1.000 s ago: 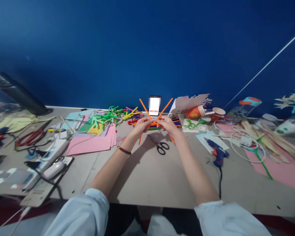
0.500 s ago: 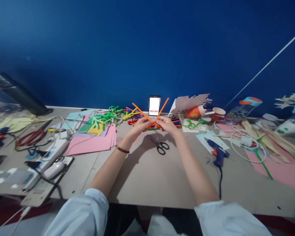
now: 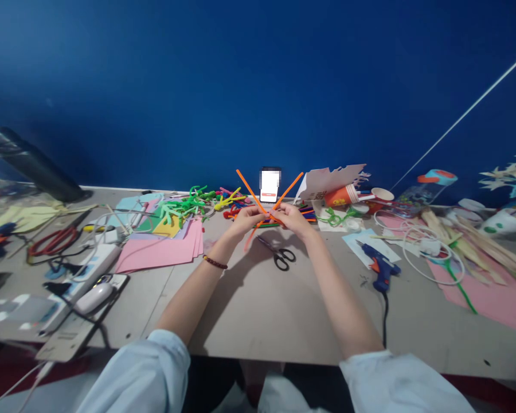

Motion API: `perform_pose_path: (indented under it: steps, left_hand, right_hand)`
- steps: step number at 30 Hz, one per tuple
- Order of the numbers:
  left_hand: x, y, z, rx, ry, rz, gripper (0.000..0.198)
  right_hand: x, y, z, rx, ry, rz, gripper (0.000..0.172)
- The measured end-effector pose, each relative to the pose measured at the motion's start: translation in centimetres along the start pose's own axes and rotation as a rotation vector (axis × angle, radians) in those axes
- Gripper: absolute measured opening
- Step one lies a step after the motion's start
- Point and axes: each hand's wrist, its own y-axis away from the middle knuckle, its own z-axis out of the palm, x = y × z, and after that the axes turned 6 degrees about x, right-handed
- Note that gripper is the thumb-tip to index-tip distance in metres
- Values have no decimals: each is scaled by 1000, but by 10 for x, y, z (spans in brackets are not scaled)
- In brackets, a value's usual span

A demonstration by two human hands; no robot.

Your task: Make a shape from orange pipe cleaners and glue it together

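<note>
No readable text; yellow marks on red paper cup too small.

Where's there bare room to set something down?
Bare board lies below the scissors, between the left forearm and right forearm. A smaller patch sits right of the glue gun's cord, beside the pink paper. It's crowded along the far edge, around the orange pipe cleaners and among the wooden strips.
</note>
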Motion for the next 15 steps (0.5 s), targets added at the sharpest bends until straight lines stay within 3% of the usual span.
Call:
perform_pose_path:
  steps: [7,15]
  left_hand:
    - [-3,-1,-1,-53,38,53,21]
    - [-6,-3,-3,14,78,-118,30]
  right_hand:
    - [1,-1,2,9,-105,133,16]
    - [-6,4,1,48,-116,90,21]
